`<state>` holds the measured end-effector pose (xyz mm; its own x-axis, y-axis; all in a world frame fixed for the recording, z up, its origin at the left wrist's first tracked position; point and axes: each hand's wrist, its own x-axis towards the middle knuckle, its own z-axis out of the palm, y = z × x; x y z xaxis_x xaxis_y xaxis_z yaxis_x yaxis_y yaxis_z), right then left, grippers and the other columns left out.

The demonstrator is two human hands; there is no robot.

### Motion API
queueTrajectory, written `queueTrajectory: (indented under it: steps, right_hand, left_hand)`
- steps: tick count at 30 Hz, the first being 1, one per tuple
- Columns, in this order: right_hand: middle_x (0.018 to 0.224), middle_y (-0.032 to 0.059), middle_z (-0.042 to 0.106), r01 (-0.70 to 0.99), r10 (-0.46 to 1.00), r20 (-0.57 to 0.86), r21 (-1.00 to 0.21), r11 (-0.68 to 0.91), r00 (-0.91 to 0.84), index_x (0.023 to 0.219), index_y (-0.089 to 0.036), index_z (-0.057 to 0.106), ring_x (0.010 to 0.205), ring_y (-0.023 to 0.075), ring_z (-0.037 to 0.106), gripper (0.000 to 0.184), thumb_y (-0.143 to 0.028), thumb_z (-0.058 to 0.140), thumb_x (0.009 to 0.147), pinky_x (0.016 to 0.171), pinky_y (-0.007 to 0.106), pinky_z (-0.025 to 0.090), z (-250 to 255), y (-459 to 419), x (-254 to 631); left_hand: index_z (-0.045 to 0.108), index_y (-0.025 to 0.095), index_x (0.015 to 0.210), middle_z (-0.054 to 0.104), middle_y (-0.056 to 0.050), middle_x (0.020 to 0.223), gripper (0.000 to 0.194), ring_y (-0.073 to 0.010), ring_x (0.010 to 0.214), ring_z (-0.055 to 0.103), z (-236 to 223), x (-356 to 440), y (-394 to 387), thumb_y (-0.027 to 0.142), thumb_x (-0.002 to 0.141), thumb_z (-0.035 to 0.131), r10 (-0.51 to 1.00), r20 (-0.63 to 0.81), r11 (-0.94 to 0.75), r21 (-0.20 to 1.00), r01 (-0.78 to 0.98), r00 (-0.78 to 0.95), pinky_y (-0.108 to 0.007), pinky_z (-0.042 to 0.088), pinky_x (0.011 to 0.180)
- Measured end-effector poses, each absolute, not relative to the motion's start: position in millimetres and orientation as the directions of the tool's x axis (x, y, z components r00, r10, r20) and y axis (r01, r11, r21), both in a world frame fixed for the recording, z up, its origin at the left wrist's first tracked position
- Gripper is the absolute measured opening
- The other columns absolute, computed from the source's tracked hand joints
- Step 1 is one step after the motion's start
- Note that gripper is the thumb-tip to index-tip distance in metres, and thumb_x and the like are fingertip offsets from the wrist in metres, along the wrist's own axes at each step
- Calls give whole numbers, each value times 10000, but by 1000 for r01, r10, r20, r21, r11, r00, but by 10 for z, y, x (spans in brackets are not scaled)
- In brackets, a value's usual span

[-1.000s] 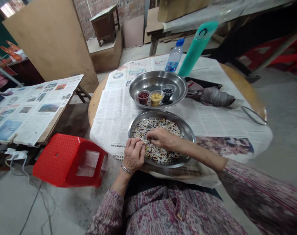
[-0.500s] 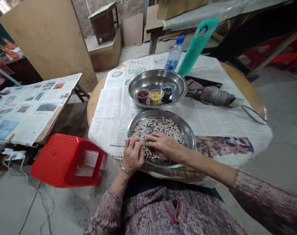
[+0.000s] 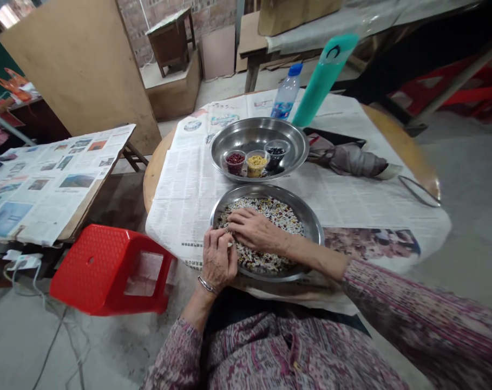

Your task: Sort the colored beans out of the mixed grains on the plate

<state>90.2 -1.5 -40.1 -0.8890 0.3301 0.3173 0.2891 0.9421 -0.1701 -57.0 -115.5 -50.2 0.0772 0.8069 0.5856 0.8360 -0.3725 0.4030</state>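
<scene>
A round steel tray (image 3: 316, 227) in front of me holds a spread of white grains (image 3: 282, 216) mixed with dark, red and yellow beans. My left hand (image 3: 219, 259) is at the tray's left rim, its fingers curled inward; whatever they hold is hidden. Over the left part of the grains, my right hand (image 3: 256, 230) bends its fingers down close to my left fingertips. Its fingers are drawn together, and I cannot make out what is between them. Behind stands a second steel tray (image 3: 298, 143) with cups of red beans (image 3: 235, 161), yellow beans (image 3: 256, 163) and black beans (image 3: 275, 154).
Newspaper (image 3: 181, 184) covers the round table. Toward its back stand a water bottle (image 3: 285, 95) and a tall teal container (image 3: 325, 81). A folded grey umbrella (image 3: 351, 160) lies right of the far tray. On the left are a red stool (image 3: 95, 265) and a newspaper-covered table (image 3: 75, 179).
My right hand has shifted left and slightly away from me over the grains, nearer the left rim. My left hand stays at the rim. The cups have not moved.
</scene>
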Motion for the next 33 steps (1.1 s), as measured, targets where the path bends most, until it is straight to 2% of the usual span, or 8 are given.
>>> queueTrajectory:
  steps: [5,8,11,14,18,24,26,33]
  right_hand:
    - [1084,121,656,547,539,252,-44,836,-804,959,-161,658,1043,278,544,162,-198,512,899,882,417,426,-349,256,1205]
    - [1006,107,664,593,588,209,-42,804,-782,922,-173,667,960,264,575,197,-281,502,931,809,390,455,-334,196,1496]
    - [1063,113,650,524,548,212,-162,836,-809,1066,-185,656,1001,259,586,262,-374,585,898,830,380,488,-352,-10,1697]
    - [1112,123,622,482,549,200,-300,823,-812,1218,-184,588,1050,252,584,351,-309,589,890,885,385,502,-393,-223,1675]
    - [1035,89,631,457,588,154,-487,744,-794,1121,-185,621,919,185,618,320,-87,489,846,834,323,513,-475,-301,1338]
    - [923,63,707,354,644,263,-658,664,-719,963,-181,689,870,184,639,287,-50,494,799,839,331,501,-478,-49,841]
    - [973,83,707,371,654,297,-631,681,-696,1003,-171,694,906,197,635,294,-64,485,826,863,345,496,-426,61,773]
    - [1088,141,655,432,505,218,-310,847,-835,1033,-163,694,1053,273,560,216,-244,537,910,932,433,463,-306,354,904]
  left_hand:
    - [563,202,860,612,-22,854,153,-190,897,549,-481,-576,-1150,190,953,443,868,470,-350,346,870,162,-494,336,1122]
    - [570,201,832,611,-18,833,194,-185,880,551,-475,-574,-1151,200,961,425,874,460,-339,341,877,158,-480,325,1129]
    - [572,200,831,613,-15,827,207,-181,870,550,-474,-570,-1152,200,966,415,873,464,-335,348,876,150,-473,319,1133]
    - [571,201,827,615,-15,827,213,-181,871,549,-475,-572,-1150,198,968,411,873,465,-335,350,875,148,-469,321,1130]
    - [573,204,843,618,-17,834,197,-183,882,555,-486,-579,-1142,186,962,417,867,474,-340,341,876,152,-457,340,1115]
    - [569,201,829,610,-21,825,196,-185,891,557,-500,-578,-1133,178,952,417,867,479,-326,330,886,141,-455,350,1112]
    - [565,204,813,603,-19,809,207,-185,879,553,-499,-579,-1134,183,952,413,869,473,-324,325,888,144,-454,352,1110]
    - [565,205,813,618,-16,819,201,-182,888,558,-494,-578,-1137,191,956,424,870,474,-326,341,882,138,-449,344,1116]
